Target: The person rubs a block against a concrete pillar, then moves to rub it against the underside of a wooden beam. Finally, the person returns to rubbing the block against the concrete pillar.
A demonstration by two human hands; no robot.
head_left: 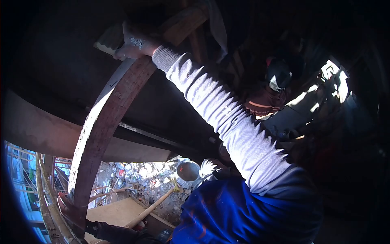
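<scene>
A long wooden beam (106,112), curved in this wide view, runs from the lower left to the upper middle, its left edge sunlit. Up top, my right hand (136,44), smeared with a pale, mortar-like material, reaches across the beam from a grey sleeve. Its thumb and fingers close around a pale-edged block (109,40) beside the beam; deep shade hides much of this grip. At the lower left, my left hand (71,209) is wrapped around the beam's lower part, its fingertips showing at the left edge. The beam's bottom end is partly hidden by that arm.
Behind the beam curves a broad, dark surface with a pale lower band (48,128). Below are rubble (142,175), a bucket (188,170), a board (115,213) and a wooden pole (152,206). Bamboo poles (42,191) stand left. Another person (270,93) is in shadow at right.
</scene>
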